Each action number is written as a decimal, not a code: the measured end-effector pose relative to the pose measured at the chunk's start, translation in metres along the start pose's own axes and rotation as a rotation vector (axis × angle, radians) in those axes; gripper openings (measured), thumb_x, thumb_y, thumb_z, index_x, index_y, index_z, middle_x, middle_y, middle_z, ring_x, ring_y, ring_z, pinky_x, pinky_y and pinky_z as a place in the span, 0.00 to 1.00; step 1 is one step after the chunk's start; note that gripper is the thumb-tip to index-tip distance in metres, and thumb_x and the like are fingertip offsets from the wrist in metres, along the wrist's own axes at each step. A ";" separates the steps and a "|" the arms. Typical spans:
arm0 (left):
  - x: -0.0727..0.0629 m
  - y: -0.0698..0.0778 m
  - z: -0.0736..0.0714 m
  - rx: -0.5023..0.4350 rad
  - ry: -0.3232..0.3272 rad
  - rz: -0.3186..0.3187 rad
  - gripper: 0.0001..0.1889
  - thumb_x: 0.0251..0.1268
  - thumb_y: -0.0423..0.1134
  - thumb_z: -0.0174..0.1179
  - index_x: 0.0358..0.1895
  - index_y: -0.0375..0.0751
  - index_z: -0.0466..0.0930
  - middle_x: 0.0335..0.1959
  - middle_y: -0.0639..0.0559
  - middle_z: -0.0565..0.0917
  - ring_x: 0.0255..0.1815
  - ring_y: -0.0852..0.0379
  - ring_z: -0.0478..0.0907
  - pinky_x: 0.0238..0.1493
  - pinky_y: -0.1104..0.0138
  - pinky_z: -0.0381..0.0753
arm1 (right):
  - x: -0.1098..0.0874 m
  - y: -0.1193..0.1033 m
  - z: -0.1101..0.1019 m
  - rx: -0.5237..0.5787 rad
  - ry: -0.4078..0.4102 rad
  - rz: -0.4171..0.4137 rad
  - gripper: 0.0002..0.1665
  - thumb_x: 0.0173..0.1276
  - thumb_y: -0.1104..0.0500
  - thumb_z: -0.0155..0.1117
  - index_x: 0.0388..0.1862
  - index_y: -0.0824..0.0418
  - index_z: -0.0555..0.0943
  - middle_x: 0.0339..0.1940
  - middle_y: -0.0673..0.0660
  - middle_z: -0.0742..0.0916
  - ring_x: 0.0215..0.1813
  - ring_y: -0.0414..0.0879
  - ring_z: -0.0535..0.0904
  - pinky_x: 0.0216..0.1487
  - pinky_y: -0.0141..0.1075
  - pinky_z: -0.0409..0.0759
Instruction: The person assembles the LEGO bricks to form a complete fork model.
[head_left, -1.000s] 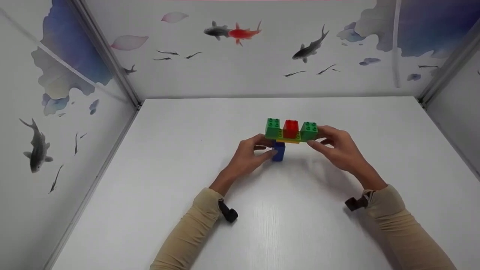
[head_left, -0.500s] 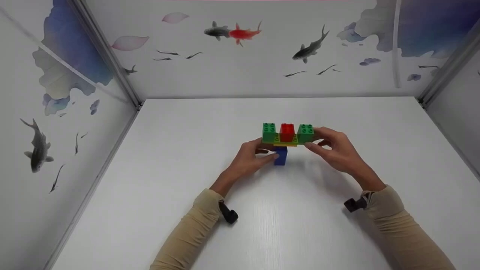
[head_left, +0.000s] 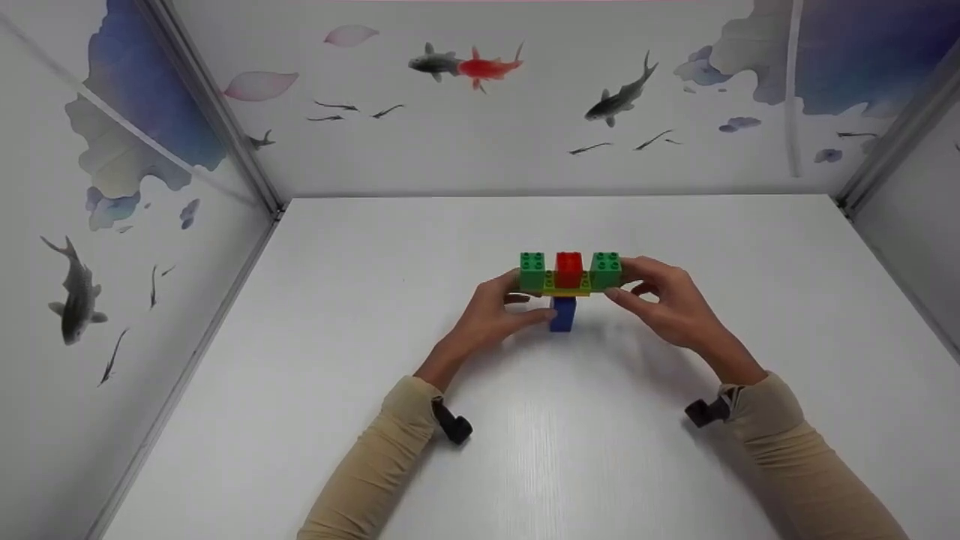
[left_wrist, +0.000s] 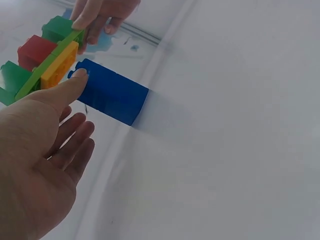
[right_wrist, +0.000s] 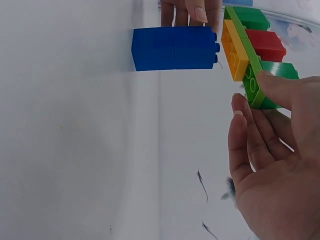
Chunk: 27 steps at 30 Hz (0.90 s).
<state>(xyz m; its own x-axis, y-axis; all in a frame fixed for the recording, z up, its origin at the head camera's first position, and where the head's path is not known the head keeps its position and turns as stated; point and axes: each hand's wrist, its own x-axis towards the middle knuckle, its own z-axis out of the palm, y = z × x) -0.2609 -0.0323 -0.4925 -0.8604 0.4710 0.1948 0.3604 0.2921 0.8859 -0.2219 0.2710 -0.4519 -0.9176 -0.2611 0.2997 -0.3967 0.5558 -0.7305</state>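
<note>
Two stacked blue building bricks stand upright on the table. My left hand holds this stack near its top, thumb on the near side; its index finger is mostly hidden. My right hand pinches the right end of a light green plate. On that plate sit a red brick in the middle, a left green brick and a right green brick. An orange-yellow brick is fixed under the plate. Both wrist views show a gap between it and the blue studs.
The white table reaches a back wall printed with fish, and a left wall with similar prints. Black wrist cameras hang at the left cuff and the right cuff.
The plate with its bricks has moved left and toward me, and now sits more level over the blue stack. The blue stack has shifted slightly toward me.
</note>
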 end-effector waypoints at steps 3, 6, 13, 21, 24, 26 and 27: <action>0.000 -0.001 -0.007 -0.009 0.021 0.027 0.32 0.66 0.52 0.78 0.71 0.56 0.79 0.63 0.58 0.87 0.65 0.61 0.84 0.71 0.57 0.84 | 0.000 0.001 0.001 -0.004 -0.002 0.003 0.26 0.78 0.51 0.72 0.72 0.54 0.83 0.60 0.52 0.90 0.57 0.32 0.83 0.56 0.23 0.84; -0.001 -0.002 -0.014 -0.041 0.040 0.066 0.31 0.65 0.51 0.79 0.70 0.56 0.80 0.61 0.58 0.88 0.63 0.60 0.85 0.70 0.60 0.85 | 0.000 0.003 0.002 0.000 -0.002 0.005 0.26 0.78 0.52 0.72 0.72 0.54 0.83 0.60 0.52 0.90 0.57 0.32 0.83 0.56 0.22 0.83; -0.002 -0.003 -0.021 -0.104 0.082 0.140 0.25 0.68 0.48 0.77 0.66 0.51 0.83 0.59 0.55 0.90 0.60 0.58 0.88 0.67 0.62 0.87 | -0.001 0.003 0.003 0.004 -0.013 0.016 0.27 0.78 0.52 0.72 0.73 0.54 0.82 0.61 0.52 0.90 0.59 0.37 0.85 0.57 0.24 0.84; -0.002 -0.003 -0.022 -0.112 0.104 0.159 0.22 0.69 0.45 0.76 0.64 0.49 0.85 0.57 0.53 0.90 0.59 0.58 0.88 0.66 0.64 0.87 | -0.001 0.004 0.005 0.002 -0.027 0.021 0.28 0.79 0.51 0.71 0.74 0.55 0.81 0.62 0.53 0.90 0.61 0.48 0.86 0.57 0.25 0.84; -0.002 -0.002 -0.021 -0.112 0.106 0.165 0.22 0.69 0.45 0.76 0.64 0.49 0.85 0.57 0.53 0.90 0.59 0.58 0.89 0.65 0.64 0.87 | -0.001 0.005 0.005 0.005 -0.027 0.018 0.27 0.79 0.51 0.71 0.74 0.55 0.81 0.62 0.53 0.90 0.61 0.47 0.86 0.58 0.25 0.85; -0.002 -0.002 -0.021 -0.112 0.107 0.167 0.22 0.69 0.44 0.77 0.64 0.49 0.85 0.57 0.53 0.90 0.58 0.58 0.89 0.65 0.63 0.88 | 0.000 0.006 0.004 0.007 -0.029 0.017 0.27 0.79 0.51 0.71 0.73 0.55 0.81 0.62 0.53 0.90 0.61 0.45 0.86 0.58 0.25 0.84; -0.002 -0.002 -0.021 -0.113 0.106 0.167 0.22 0.69 0.44 0.77 0.64 0.49 0.85 0.57 0.53 0.90 0.58 0.58 0.89 0.65 0.63 0.87 | 0.000 0.006 0.003 0.009 -0.031 0.019 0.27 0.79 0.51 0.71 0.73 0.55 0.81 0.62 0.53 0.90 0.61 0.44 0.86 0.58 0.25 0.84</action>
<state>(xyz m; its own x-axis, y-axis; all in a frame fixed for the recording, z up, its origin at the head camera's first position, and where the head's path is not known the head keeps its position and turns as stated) -0.2675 -0.0507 -0.4855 -0.8272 0.4128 0.3811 0.4641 0.1197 0.8777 -0.2238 0.2717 -0.4586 -0.9236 -0.2752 0.2669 -0.3792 0.5540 -0.7411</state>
